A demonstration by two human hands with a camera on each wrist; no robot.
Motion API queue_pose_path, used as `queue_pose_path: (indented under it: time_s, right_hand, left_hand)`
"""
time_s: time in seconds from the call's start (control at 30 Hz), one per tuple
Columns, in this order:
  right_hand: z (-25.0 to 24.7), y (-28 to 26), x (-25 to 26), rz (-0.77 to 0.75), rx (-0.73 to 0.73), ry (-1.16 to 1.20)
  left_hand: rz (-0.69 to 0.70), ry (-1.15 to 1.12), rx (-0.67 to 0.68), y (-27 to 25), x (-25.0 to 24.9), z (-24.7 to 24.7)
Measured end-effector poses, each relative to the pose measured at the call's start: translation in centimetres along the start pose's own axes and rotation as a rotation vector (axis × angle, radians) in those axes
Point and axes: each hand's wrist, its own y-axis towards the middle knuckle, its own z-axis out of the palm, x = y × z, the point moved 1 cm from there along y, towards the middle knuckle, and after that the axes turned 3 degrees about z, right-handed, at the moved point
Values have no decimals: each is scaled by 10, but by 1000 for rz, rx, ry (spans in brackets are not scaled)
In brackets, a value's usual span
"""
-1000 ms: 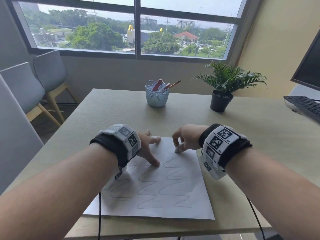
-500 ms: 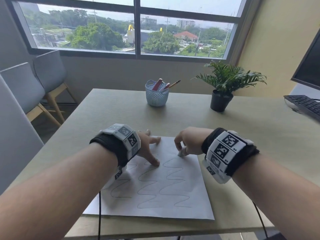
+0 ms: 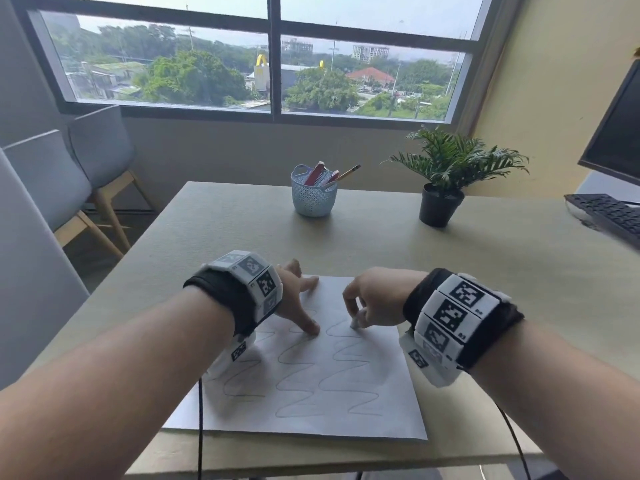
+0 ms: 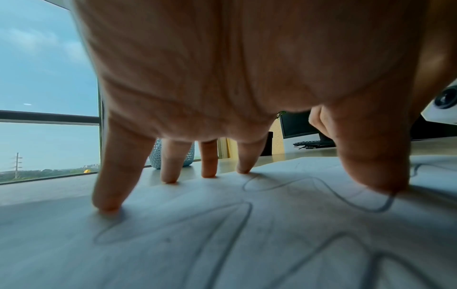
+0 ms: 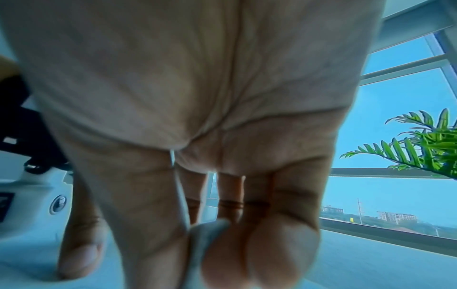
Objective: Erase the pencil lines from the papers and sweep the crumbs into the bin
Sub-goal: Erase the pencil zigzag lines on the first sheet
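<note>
A white sheet of paper (image 3: 311,393) with wavy pencil lines (image 3: 346,379) lies on the table (image 3: 450,265) in front of me. My left hand (image 3: 298,303) presses on the sheet's far left part with straight, spread fingers (image 4: 170,168), thumb down on a line. My right hand (image 3: 370,299) pinches a small white eraser (image 3: 356,320) and holds its tip on the top of the right-hand line. In the right wrist view the eraser (image 5: 200,244) sits between thumb and fingertips. No crumbs or bin are visible.
A pale blue basket (image 3: 313,195) with pens and a pencil stands at the table's far middle. A potted plant (image 3: 443,181) is at the far right, a keyboard (image 3: 609,216) and monitor (image 3: 620,133) beyond it. Grey chairs (image 3: 86,174) stand left.
My right hand with the eraser has slid toward me and slightly right along the top of the right-hand line. The left hand has stayed in place on the paper.
</note>
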Motion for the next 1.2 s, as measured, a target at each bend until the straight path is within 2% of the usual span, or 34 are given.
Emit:
queue_pose_path:
  time_s: [0.17,0.4,0.6,0.8,0.97,1.2]
  right_hand:
    - [-12,11,1,48,-38,10]
    - [-3,5,11,-16,-24,-22]
    - [-10,14,5,45,-76,16]
    - [-1,2,10,-15,-4,3]
    - [-12,15,11,35,-41,3]
    - [-4,8,16,-10,-7,-14]
  left_hand:
    - [5,17,-14,-4,-2,2]
    - [17,18,42,-7,4,8]
    - [18,-7,56,-8,4,8]
    - [20,-11,52,-7,4,8]
    - [20,-3,56,-8,3,8]
    - [24,-19,40,-6,4,9]
